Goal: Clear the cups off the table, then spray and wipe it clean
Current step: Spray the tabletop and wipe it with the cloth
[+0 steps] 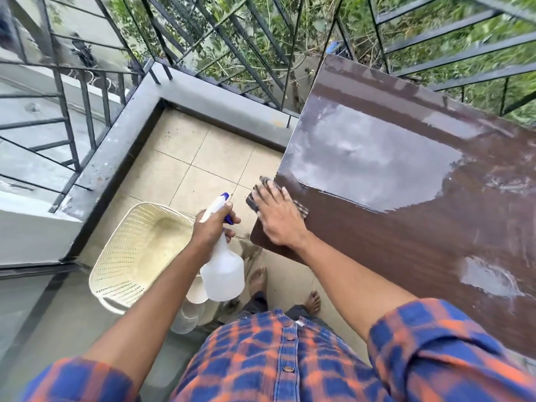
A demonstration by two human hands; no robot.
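a tiled balcony with dark railings fills the upper frame, greenery beyond. one brown table (406, 198) runs from centre to right edge, its long axis slanting toward the lower right, wet streaks across it and no cups on top. the right hand (280, 219), fingers spread flat, presses one dark cloth (258, 198) on the table's near left corner at mid-frame; the unwiped surface lies up and right of the fingers, so i judge the next stroke goes that way, and this hand is the nearer. the left hand (213, 227), closed round the neck, holds one spray bottle (222, 268) upright, left of the table. one cream basket (139, 250) sits lower left; about two cups (185, 317) stand beside it on the floor.
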